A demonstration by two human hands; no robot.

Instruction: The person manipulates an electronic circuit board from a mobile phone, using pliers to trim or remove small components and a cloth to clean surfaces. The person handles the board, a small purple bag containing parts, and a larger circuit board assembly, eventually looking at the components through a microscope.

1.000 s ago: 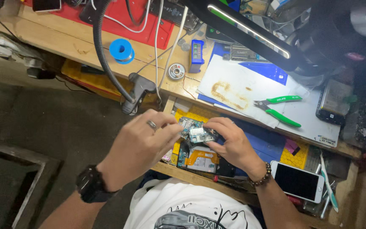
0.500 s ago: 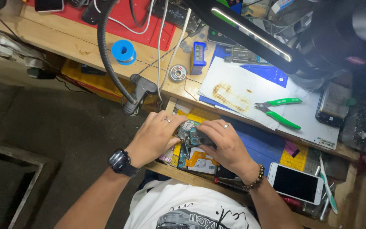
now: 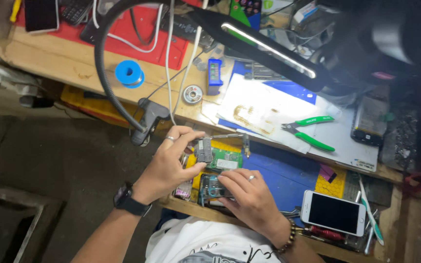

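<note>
The left hand point(image 3: 169, 163) is pinching a green circuit board point(image 3: 224, 159) over the blue mat point(image 3: 283, 175) — light, stiff, fragile, best gripped by its edges — while the right hand point(image 3: 249, 199) is pressing flat on a phone frame point(image 3: 210, 187).

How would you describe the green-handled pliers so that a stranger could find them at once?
Start at the long black lamp bar that crosses the bench. Just below its right end lies a white mat with a brown stain. The pliers lie at the mat's right side, their two handles pointing right. They are the only tool here with bright green handles.
</note>
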